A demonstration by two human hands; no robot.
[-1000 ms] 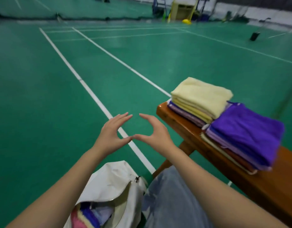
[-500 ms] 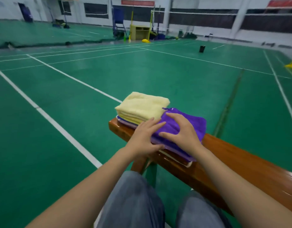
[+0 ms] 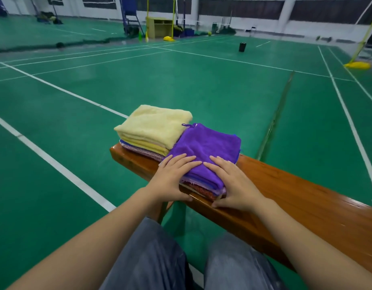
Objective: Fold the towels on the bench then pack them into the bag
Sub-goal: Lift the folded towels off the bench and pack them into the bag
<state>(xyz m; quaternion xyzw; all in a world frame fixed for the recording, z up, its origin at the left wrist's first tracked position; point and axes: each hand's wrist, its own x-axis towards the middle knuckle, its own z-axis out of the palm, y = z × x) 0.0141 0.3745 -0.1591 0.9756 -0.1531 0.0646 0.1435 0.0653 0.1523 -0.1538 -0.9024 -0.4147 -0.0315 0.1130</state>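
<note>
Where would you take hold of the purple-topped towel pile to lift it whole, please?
Probably the pile by its two near corners, coming from the near edge of the bench: thumbs underneath, fingers flat on top. Its loose stacked layers need clamping together.

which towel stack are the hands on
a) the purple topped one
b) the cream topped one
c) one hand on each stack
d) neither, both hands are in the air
a: the left hand and the right hand both rest their fingers on top of the purple topped stack, with the thumbs down at its near edge. The cream topped stack beside it is untouched.
</note>
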